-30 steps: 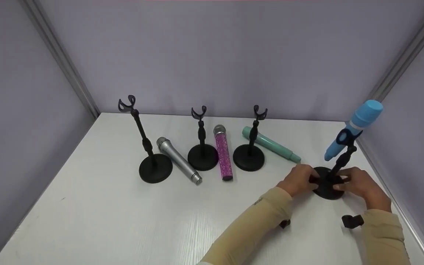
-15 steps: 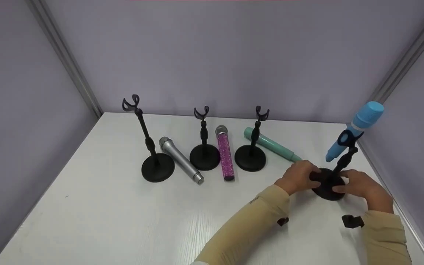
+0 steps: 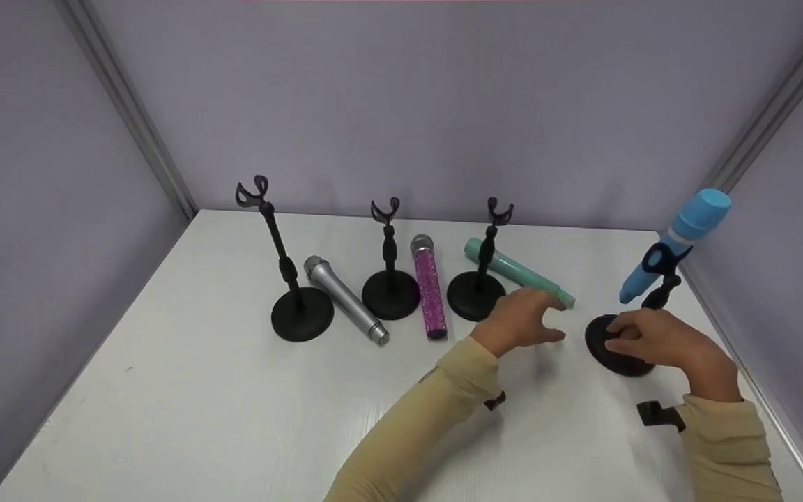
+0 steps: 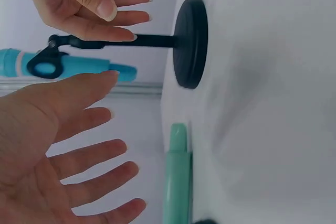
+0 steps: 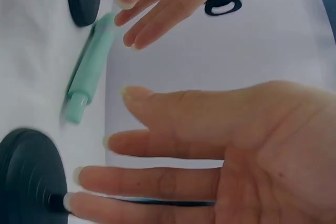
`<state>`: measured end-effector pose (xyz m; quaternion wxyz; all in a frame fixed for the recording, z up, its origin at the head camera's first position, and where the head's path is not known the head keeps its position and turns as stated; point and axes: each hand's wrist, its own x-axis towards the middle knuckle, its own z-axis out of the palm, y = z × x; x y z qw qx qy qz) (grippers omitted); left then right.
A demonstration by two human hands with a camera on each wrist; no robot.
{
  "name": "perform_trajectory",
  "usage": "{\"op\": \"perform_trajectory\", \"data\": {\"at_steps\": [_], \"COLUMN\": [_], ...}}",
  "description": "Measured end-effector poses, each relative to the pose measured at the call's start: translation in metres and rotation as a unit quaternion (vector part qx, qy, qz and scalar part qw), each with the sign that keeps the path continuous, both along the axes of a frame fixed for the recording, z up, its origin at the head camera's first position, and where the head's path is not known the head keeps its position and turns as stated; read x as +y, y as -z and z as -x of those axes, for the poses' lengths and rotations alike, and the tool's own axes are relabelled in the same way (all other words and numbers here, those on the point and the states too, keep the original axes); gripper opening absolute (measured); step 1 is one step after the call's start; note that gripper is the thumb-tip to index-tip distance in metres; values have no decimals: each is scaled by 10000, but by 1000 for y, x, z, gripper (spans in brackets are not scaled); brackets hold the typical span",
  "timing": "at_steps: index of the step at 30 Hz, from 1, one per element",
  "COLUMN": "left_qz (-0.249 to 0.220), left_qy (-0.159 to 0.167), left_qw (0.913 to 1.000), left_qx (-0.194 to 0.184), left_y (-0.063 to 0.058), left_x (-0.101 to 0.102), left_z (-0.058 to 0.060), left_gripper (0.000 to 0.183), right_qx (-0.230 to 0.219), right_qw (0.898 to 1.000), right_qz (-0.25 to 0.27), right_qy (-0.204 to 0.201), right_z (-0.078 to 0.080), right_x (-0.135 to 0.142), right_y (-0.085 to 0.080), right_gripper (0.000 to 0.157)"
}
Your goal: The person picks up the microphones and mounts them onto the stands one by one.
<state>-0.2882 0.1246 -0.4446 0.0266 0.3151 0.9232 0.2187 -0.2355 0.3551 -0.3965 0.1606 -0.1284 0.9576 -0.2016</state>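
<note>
A blue microphone (image 3: 698, 217) sits tilted in the clip of the black microphone stand (image 3: 601, 343) at the far right. My right hand (image 3: 673, 346) hovers by that stand's pole, fingers extended and holding nothing; in the right wrist view its fingers (image 5: 152, 179) look straight and partly cover the pole. My left hand (image 3: 521, 322) is in the air over the table, thumb and fingers spread, with nothing in it. Just beyond it lies a green microphone (image 3: 516, 270), behind another black stand (image 3: 475, 296). In the left wrist view the green microphone (image 4: 177, 182) lies below the stand's base (image 4: 190, 43).
A purple glitter microphone (image 3: 429, 296) and a silver microphone (image 3: 346, 300) lie on the white table (image 3: 220, 411). Beside them stand a short black stand (image 3: 391, 296) and a taller one (image 3: 302, 315). Grey panels (image 3: 429, 104) enclose the back and sides.
Both hands have come off the base of the stand with the blue microphone. The left hand has moved left, its fingers opening; the right has stayed close to the pole.
</note>
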Motion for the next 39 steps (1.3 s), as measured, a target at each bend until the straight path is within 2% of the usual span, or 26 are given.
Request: {"op": "perform_trajectory", "data": {"at_steps": [4,7,10,13,18,22,25,32,39], "left_qz": [-154,-330,-566,-780,-995,-1028,-958,-961,-980], "left_qy": [-4,-37,-56,21,115,126,164,203,36], "left_qw": [9999,9990,9967,9945,9917,9905,9916,9913,9890], "left_qx": [-54,-300,-585,-699,-803,-902,-853,-876,-1108], "left_y": [-3,-1,0,1,1,2,0,-4,-2], "left_x": [-29,-51,-73,-94,-119,-129,-133,-138,-147], "left_z": [-2,-5,-9,-10,-14,-17,-18,-18,-19], "left_gripper": [45,45,43,42,41,40,39,38,39], "right_qx": [648,886,959,964,825,690,468,-241,-274], "right_qw": [9972,9938,9910,9887,9916,9948,9970,9973,9956], "right_qz": [265,591,883,1092,974,734,609,644,506], "right_qy": [-255,-310,-318,-343,-227,-156,-118,268,745], "right_z": [8,18,34,54,92,120,136,160,173], "right_x": [-19,-31,-40,-47,-52,-55,-58,-67,-79], "right_y": [-6,-9,-9,-5,7,17,20,23,45], "right_gripper": [40,38,37,35,36,38,39,45,52]}}
